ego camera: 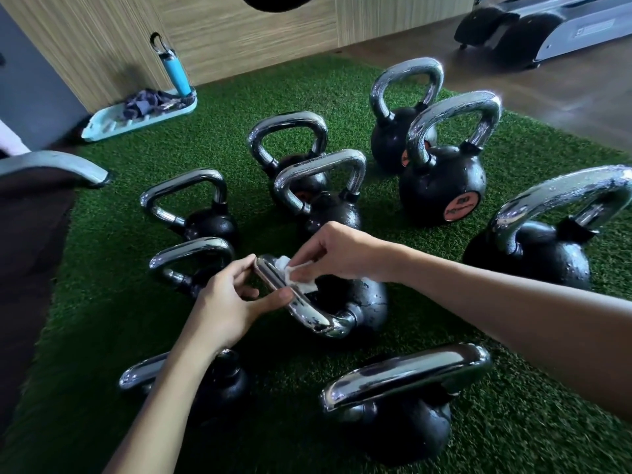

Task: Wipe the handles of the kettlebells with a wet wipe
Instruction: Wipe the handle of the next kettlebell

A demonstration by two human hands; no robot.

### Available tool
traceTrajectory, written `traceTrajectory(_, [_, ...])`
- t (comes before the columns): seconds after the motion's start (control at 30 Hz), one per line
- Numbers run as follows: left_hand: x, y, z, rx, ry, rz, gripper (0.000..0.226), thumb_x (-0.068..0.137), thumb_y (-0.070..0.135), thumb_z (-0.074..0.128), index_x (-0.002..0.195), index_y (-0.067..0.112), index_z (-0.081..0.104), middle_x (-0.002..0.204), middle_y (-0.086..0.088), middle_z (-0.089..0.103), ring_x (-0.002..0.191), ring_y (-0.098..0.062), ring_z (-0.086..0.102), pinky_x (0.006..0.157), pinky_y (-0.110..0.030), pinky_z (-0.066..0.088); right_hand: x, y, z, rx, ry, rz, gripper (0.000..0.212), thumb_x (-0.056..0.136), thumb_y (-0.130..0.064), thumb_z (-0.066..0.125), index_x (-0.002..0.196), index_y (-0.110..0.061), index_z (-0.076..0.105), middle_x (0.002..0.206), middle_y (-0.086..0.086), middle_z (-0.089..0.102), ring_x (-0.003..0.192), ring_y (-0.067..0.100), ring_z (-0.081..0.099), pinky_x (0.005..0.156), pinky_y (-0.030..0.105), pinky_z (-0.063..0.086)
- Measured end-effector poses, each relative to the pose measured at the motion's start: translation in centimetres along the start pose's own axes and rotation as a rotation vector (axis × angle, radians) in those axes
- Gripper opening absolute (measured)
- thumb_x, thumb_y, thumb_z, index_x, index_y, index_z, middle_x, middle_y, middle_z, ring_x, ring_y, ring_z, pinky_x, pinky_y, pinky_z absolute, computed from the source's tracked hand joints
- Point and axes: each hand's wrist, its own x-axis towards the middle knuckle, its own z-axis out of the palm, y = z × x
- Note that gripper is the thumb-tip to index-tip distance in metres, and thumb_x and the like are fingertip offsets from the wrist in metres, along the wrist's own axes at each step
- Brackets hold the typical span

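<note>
On the turf (102, 302), seen from the head camera, the middle kettlebell (362, 299) leans with its handle (307, 314) tipped toward the person. The left hand (225, 302) curls thumb and fingers round that handle, and the right hand (338, 254) pinches a bunched white wipe (297, 278) against the far corner of it. The chrome looks wet, so the left grip may slip, and the leaning weight could then roll onto fingers or knock the next bell (191, 254) just beside it. Bunched so small, the wipe may also skip the handle's underside. Far back left by the wall, a pale blue tray (102, 126) holds an upright blue bottle (176, 73), a dark crumpled cloth (143, 102) and small bits too blurred to name.
</note>
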Motion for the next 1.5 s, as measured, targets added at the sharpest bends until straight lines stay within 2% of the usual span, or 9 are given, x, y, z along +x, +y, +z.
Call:
traceTrajectory(0.17, [0.0, 0.3, 0.2, 0.014, 0.018, -0.003, 0.141, 0.027, 0.097, 0.068, 0.151, 0.035, 0.044, 0.144, 0.014, 0.058, 0.098, 0.007, 0.066, 0.079, -0.021, 0.047, -0.3, -1.0, 0.0, 0.045, 0.091, 0.028, 0.020, 0.082, -0.030, 0.083, 0.098, -0.017, 0.081, 0.050, -0.016, 0.060, 0.043, -0.002, 0.044, 0.044, 0.009, 0.029])
traceTrajectory(0.33, [-0.2, 0.8, 0.1, 0.042, 0.020, 0.005, 0.140, 0.028, 0.098, 0.065, 0.151, 0.035, 0.043, 0.143, 0.013, 0.058, 0.099, 0.007, 0.064, 0.077, -0.019, 0.044, -3.2, -0.6, -1.1, 0.081, -0.096, 0.039, 0.019, 0.079, -0.027, 0.085, 0.097, -0.020, 0.082, 0.080, -0.002, 0.076, 0.067, 0.004, 0.057, 0.062, 0.017, 0.041])
traceTrajectory(0.4, [-0.1, 0.7, 0.1, 0.041, 0.020, 0.006, 0.139, 0.030, 0.097, 0.066, 0.151, 0.035, 0.043, 0.144, 0.011, 0.058, 0.100, 0.004, 0.065, 0.082, -0.022, 0.045, -4.4, -0.1, -1.5, 0.103, -0.150, 0.047, 0.021, 0.077, -0.028, 0.086, 0.096, -0.019, 0.082, 0.087, 0.003, 0.078, 0.074, 0.015, 0.061, 0.069, 0.029, 0.044])
traceTrajectory(0.53, [0.0, 0.6, 0.3, 0.042, 0.024, 0.008, 0.134, 0.034, 0.093, 0.067, 0.152, 0.034, 0.043, 0.145, 0.010, 0.058, 0.101, 0.003, 0.065, 0.082, -0.023, 0.044, -4.1, -0.1, -0.5, 0.117, -0.048, 0.014, 0.029, 0.071, -0.046, 0.085, 0.094, -0.027, 0.082, 0.090, 0.018, 0.075, 0.072, 0.023, 0.052, 0.067, 0.038, 0.037])
traceTrajectory(0.7, [0.0, 0.6, 0.1, 0.038, 0.018, 0.003, 0.134, 0.033, 0.094, 0.069, 0.151, 0.036, 0.043, 0.146, 0.008, 0.057, 0.103, 0.001, 0.065, 0.086, -0.027, 0.046, -5.4, -0.5, -1.5, 0.010, -0.096, -0.019, 0.018, 0.078, -0.034, 0.085, 0.093, -0.026, 0.082, 0.084, 0.004, 0.078, 0.064, 0.017, 0.053, 0.059, 0.031, 0.037])
traceTrajectory(0.83, [-0.4, 0.5, 0.1, 0.030, 0.012, 0.004, 0.131, 0.037, 0.093, 0.070, 0.152, 0.036, 0.042, 0.146, 0.011, 0.056, 0.104, 0.002, 0.064, 0.090, -0.030, 0.046, -6.9, 0.8, -1.6, -0.090, -0.121, -0.009, 0.020, 0.078, -0.036, 0.084, 0.096, -0.027, 0.082, 0.084, -0.010, 0.077, 0.065, -0.003, 0.061, 0.061, 0.015, 0.042])
traceTrajectory(1.03, [-0.7, 0.5, 0.0, 0.038, 0.013, -0.005, 0.133, 0.036, 0.095, 0.067, 0.152, 0.036, 0.042, 0.147, 0.009, 0.056, 0.107, 0.003, 0.063, 0.093, -0.032, 0.046, -6.4, 1.4, -2.0, -0.261, -0.100, 0.001, 0.018, 0.078, -0.031, 0.085, 0.095, -0.027, 0.081, 0.089, -0.011, 0.077, 0.081, 0.003, 0.069, 0.072, 0.019, 0.051])
traceTrajectory(1.23, [-0.6, 0.7, 0.1, 0.029, 0.016, -0.007, 0.137, 0.031, 0.099, 0.065, 0.151, 0.036, 0.043, 0.146, 0.010, 0.056, 0.106, 0.000, 0.064, 0.096, -0.034, 0.048, -5.3, 2.0, -1.5, -0.334, 0.041, 0.059, 0.022, 0.068, -0.038, 0.091, 0.076, -0.026, 0.074, 0.075, -0.007, 0.072, 0.065, -0.001, 0.061, 0.057, 0.011, 0.041])
traceTrajectory(1.5, [-0.6, 0.1, -0.1, 0.010, 0.020, -0.009, 0.134, 0.032, 0.097, 0.068, 0.150, 0.038, 0.045, 0.145, 0.011, 0.058, 0.105, -0.001, 0.066, 0.095, -0.033, 0.047, -4.3, 1.1, -4.0, -0.467, -0.331, -0.003, 0.014, 0.082, -0.039, 0.080, 0.094, -0.033, 0.080, 0.121, -0.021, 0.063, 0.086, -0.023, 0.050, 0.070, 0.000, 0.035])
